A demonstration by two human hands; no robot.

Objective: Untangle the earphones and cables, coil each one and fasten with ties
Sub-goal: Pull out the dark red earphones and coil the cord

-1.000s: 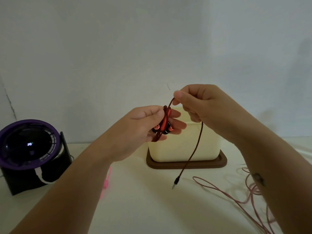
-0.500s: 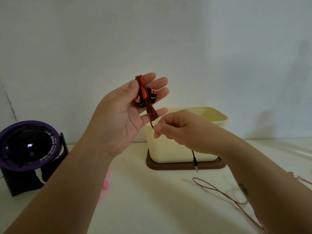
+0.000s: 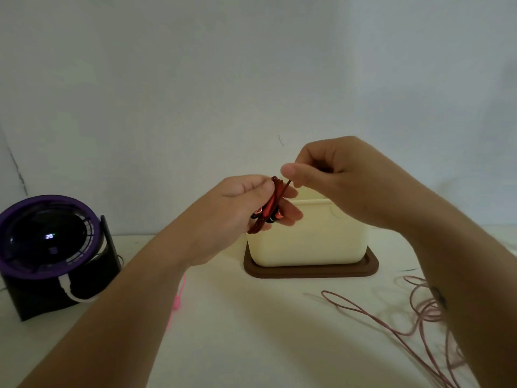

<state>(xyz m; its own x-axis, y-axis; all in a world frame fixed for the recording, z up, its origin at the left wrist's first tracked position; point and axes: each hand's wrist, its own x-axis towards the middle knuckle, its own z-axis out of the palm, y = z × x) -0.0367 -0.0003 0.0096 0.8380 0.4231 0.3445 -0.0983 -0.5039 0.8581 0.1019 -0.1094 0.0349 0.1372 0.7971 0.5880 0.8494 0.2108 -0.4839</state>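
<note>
Left hand [image 3: 237, 203] and right hand [image 3: 335, 175], both bare up the forearms.
Small dark mark [image 3: 440, 296] on the forearm well behind the right hand; short thumbnail.

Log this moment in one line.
left hand: holds coiled red earphones | right hand: pinches their loose end | pink cable: uncoiled on table

The dark red braided earphones [image 3: 270, 208], orange-and-black buds showing, are wound into a tight upright bundle, raised mid-air. A thin pink cable [image 3: 391, 329] sprawls in loose loops lower right. A bright pink tie [image 3: 178, 299], partly hidden, apparently lies flat.
</note>
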